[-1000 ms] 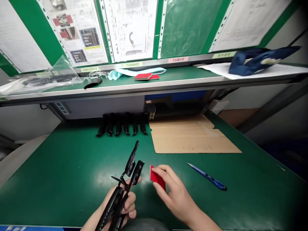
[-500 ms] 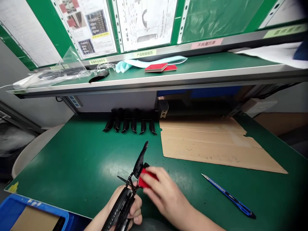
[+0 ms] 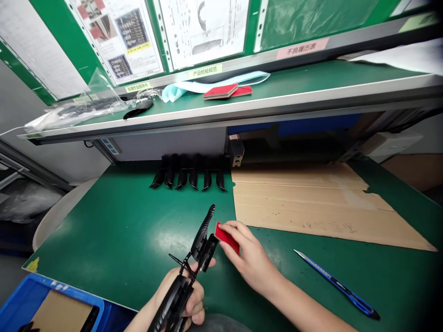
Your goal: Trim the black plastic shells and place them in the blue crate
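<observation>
My left hand (image 3: 196,297) is closed around a black moulded plastic part (image 3: 173,295) at the bottom middle. Its curved, ribbed pieces are joined by thin black runners, and the upper pieces rise past my fingers. Between the fingers and thumb of my right hand (image 3: 252,263) is a flat red pad (image 3: 226,238). One corner of the pad lies close to the upper right piece of the black part; whether they touch I cannot tell. To the right of this hand, a blue utility knife (image 3: 337,285) with its blade out rests on the green table (image 3: 114,230).
Several similar black parts (image 3: 187,177) stand in a row at the back. A cardboard sheet (image 3: 311,207) covers the back right. Overhead, a shelf (image 3: 294,83) carries red pads (image 3: 221,91), a light blue strip (image 3: 176,91) and plastic bags. A blue bin (image 3: 38,281) sits at lower left.
My right hand has drawn the red pad up and to the right, off the black part, uncovering its upper right piece. My left hand keeps its hold. The view has tilted slightly.
</observation>
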`<state>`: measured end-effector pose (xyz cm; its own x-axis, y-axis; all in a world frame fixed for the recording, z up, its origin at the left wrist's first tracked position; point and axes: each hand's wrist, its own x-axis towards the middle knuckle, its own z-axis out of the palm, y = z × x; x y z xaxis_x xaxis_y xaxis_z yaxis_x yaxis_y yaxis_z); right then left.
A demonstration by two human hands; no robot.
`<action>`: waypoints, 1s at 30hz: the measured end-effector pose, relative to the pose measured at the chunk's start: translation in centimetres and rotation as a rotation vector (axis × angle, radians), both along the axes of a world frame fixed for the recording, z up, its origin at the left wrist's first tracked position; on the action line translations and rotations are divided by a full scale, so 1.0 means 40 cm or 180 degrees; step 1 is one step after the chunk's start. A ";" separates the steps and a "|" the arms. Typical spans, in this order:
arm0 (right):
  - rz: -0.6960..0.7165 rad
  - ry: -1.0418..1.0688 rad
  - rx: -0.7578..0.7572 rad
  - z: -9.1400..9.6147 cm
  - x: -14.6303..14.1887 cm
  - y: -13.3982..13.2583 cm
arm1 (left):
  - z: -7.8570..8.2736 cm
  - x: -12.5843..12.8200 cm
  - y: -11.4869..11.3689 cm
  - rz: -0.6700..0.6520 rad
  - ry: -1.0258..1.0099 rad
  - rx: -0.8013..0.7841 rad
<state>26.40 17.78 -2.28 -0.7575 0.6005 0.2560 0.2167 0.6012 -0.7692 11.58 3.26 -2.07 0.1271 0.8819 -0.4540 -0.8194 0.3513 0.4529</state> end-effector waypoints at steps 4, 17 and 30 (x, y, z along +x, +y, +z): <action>0.0699 0.0272 -0.0643 0.025 0.018 -0.017 | -0.001 0.001 -0.006 0.0064 -0.0002 -0.0076; 0.1262 0.0070 -0.1228 0.046 0.068 -0.024 | 0.046 -0.043 0.005 -0.0124 0.1239 -0.0073; 0.1505 -0.1300 0.0989 0.075 -0.024 0.034 | 0.163 -0.069 0.086 -0.2263 0.5051 0.0305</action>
<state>25.42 19.14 0.74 -0.9918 0.1277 0.0013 0.1129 0.8813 -0.4590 8.82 6.70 4.47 -0.0104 0.8854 -0.4647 0.6930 0.3414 0.6349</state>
